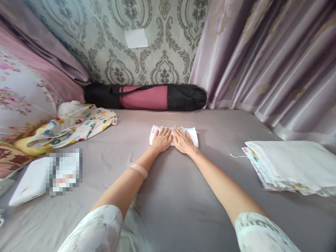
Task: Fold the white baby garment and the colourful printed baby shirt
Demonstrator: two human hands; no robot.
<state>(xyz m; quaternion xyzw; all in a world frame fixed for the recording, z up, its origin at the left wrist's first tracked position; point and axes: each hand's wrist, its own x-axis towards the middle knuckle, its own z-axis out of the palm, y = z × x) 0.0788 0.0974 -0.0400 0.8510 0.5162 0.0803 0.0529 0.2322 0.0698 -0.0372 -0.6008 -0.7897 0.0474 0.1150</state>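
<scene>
Grey bedsheet [173, 196] | left grip [162, 139], right grip [183, 140]: flat, unclenched | white cloth [194, 136] beneath, apparently folded

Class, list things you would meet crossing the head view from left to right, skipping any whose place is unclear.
White rounded-corner slab → pale smooth ring-shaped bangle → small folded white cloth under the bare left hand and bare right hand → stack of folded white and patterned cloths.

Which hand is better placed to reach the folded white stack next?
Probably the right hand: the folded white stack lies on its side, while the left hand is farther away. Both rest flat on the white cloth, so the right would first have to lift off.
</scene>
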